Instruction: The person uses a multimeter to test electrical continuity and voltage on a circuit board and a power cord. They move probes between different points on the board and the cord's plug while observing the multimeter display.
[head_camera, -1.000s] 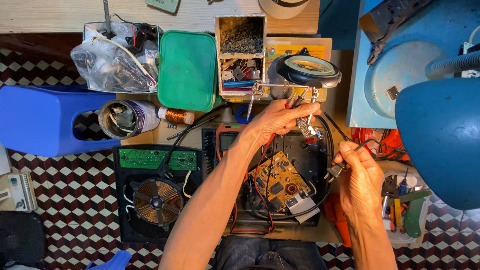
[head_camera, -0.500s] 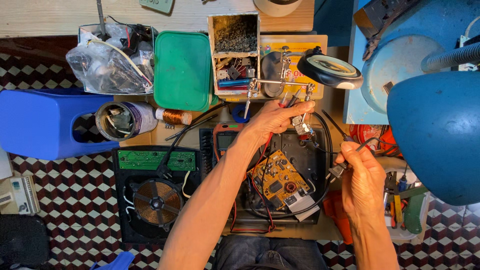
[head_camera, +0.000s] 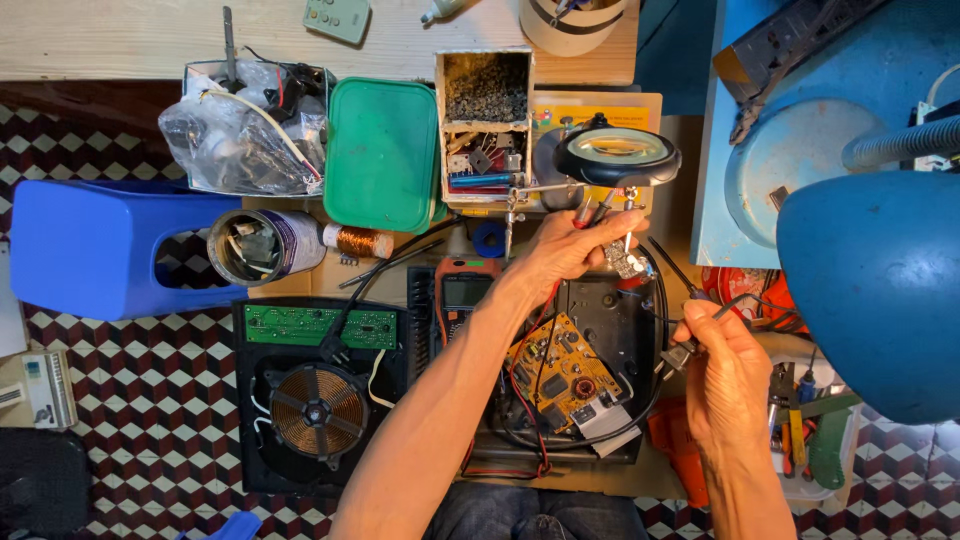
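Note:
My left hand (head_camera: 565, 250) reaches across an open black appliance case (head_camera: 608, 310) and pinches a small circuit piece (head_camera: 627, 263) just under the magnifier (head_camera: 618, 155) of a clip stand. My right hand (head_camera: 725, 370) is closed on a thin black tool with a cord (head_camera: 682, 352); its dark shaft points up-left toward the small piece. A yellow circuit board (head_camera: 560, 375) with red and black wires lies tilted in the case, between my two forearms.
An orange multimeter (head_camera: 465, 295) and an open induction unit with a copper coil (head_camera: 318, 408) lie to the left. Behind are a green box (head_camera: 383, 155), a parts box (head_camera: 487, 125), a can (head_camera: 260, 247) and a blue stool (head_camera: 90, 245). A blue lamp shade (head_camera: 870, 290) overhangs a tool tray (head_camera: 800, 420).
Both hands keep their hold and stay almost still. The view has shifted slightly, and the blue lamp shade covers more of the right side.

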